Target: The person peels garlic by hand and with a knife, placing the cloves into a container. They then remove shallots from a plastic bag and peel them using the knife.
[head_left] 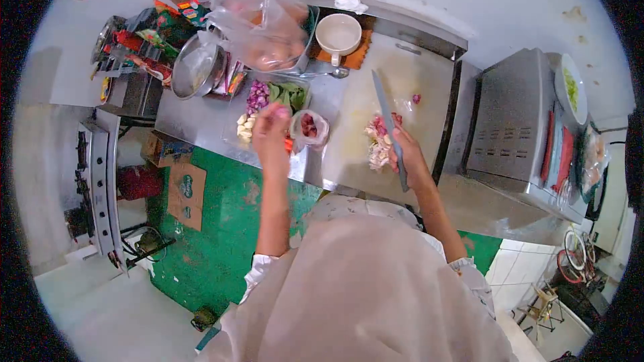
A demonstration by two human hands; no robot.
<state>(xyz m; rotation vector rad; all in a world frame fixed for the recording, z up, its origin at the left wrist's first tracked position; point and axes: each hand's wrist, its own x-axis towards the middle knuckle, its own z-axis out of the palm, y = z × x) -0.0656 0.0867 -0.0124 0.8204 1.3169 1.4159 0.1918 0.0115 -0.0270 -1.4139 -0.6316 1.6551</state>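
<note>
My right hand (410, 159) is wrapped round the grey handle of a knife (384, 104), its blade pointing away from me over the white cutting board (355, 114). Beside that hand, on the board, lies a pile of peels and reddish trimmings (380, 141). A lone shallot (416, 99) sits farther back. My left hand (272, 127), slightly blurred, hovers at a clear tray with its fingers drawn together; a pinkish bit shows at the fingertips. The tray holds shallots (257, 96), garlic cloves (245, 127) and green leaves (288, 96). A bag of dark red pieces (310, 126) stands alongside.
Behind the tray are a metal bowl (194, 70), a plastic bag of raw meat (275, 40), a spoon (340, 73) and a white cup (339, 33). At right, a metal cabinet (506, 134) carries a plate of chopped greens (571, 88). A stove (100, 181) stands at left.
</note>
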